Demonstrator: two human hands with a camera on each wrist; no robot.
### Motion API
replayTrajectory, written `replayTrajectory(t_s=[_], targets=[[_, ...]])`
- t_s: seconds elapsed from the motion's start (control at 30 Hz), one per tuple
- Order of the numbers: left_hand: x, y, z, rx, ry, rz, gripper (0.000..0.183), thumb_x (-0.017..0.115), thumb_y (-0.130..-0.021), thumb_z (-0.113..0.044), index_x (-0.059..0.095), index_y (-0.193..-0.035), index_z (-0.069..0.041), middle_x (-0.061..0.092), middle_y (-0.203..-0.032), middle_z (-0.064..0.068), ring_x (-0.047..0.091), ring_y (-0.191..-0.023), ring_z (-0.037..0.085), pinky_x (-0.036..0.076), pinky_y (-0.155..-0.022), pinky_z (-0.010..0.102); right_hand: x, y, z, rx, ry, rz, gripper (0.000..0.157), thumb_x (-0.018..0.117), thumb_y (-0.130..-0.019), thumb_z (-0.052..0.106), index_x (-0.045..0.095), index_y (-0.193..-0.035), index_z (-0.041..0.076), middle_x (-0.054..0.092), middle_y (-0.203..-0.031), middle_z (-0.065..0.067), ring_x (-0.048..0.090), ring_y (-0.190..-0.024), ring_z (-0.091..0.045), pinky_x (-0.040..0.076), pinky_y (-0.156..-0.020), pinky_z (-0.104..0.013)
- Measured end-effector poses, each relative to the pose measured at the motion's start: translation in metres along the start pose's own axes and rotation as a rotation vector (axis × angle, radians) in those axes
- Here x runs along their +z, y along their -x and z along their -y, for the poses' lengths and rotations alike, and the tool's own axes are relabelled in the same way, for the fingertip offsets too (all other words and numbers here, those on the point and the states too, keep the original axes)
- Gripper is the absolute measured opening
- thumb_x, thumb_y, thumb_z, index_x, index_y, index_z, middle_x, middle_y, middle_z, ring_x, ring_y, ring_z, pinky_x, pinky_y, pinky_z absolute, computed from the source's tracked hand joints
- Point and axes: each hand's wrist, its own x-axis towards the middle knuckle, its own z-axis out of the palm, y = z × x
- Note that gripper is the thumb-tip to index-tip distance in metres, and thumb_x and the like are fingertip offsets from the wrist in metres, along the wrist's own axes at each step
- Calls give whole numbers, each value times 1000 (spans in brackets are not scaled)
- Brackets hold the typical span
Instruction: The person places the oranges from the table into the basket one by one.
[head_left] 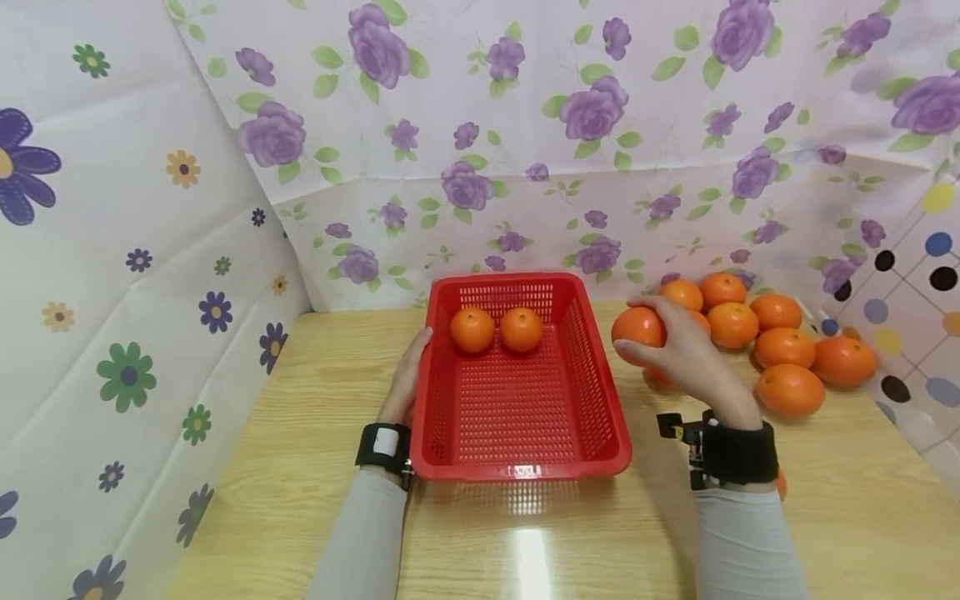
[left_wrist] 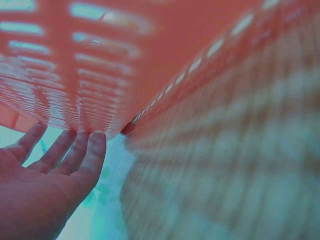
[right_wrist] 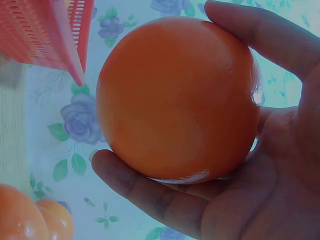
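A red plastic basket (head_left: 517,400) with slotted walls stands on the wooden table, two oranges (head_left: 472,330) side by side at its far end. Along the basket's left wall lies my left hand (head_left: 405,379); in the left wrist view its nearly straight fingertips (left_wrist: 95,145) touch the slotted side. To the right of the basket, my right hand (head_left: 693,354) holds an orange (head_left: 637,335) between thumb and fingers. That orange (right_wrist: 177,100) fills the middle of the right wrist view, gripped from two sides, with the basket's rim (right_wrist: 75,60) beyond it.
Several more oranges (head_left: 783,347) are grouped at the right back of the table, some partly behind my right hand. Another orange (head_left: 782,483) shows beside my right wrist strap. Flowered sheets (head_left: 465,187) hang behind and at both sides of the wooden tabletop (head_left: 330,400).
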Motion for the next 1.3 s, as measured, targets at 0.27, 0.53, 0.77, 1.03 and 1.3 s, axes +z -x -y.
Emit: replayTrajectory(t_s=[0.27,0.53,0.77,1.03,1.3], targets=[[0,-4,3,9,52,20,64,47,-108,-53,34,-161,-19,42,-158,21,34,-145,47,34,-117,60,1,0,5,-18,5,9,71,75,-98,36,41,-153,6,49,-146,-24,53,-119,-42,51,-94,-62],[-2,-5,4,1,51,0,62,48,-108,-53,37,-159,-20,45,-156,20,37,-145,45,36,-116,59,-1,-4,13,-63,43,-8,66,75,-98,33,44,-150,7,50,-143,-25,55,-115,-43,51,-92,-62],[1,1,-2,-25,24,16,63,42,-110,-53,33,-162,-19,42,-157,23,37,-144,48,36,-115,62,-2,-4,16,-47,52,3,68,75,-98,34,44,-151,7,49,-143,-25,54,-116,-43,51,-92,-62],[2,2,-3,-2,25,24,62,41,-111,-50,31,-163,-17,40,-158,25,35,-145,50,33,-116,65,-1,-5,20,-49,70,3,69,75,-97,36,43,-152,7,50,-142,-26,54,-116,-43,51,-91,-62],[-2,-1,1,5,17,11,63,43,-110,-54,34,-161,-20,44,-155,23,39,-143,49,39,-113,62,-4,-5,25,-40,64,15,69,74,-98,37,43,-153,8,48,-144,-26,52,-117,-43,51,-92,-61]])
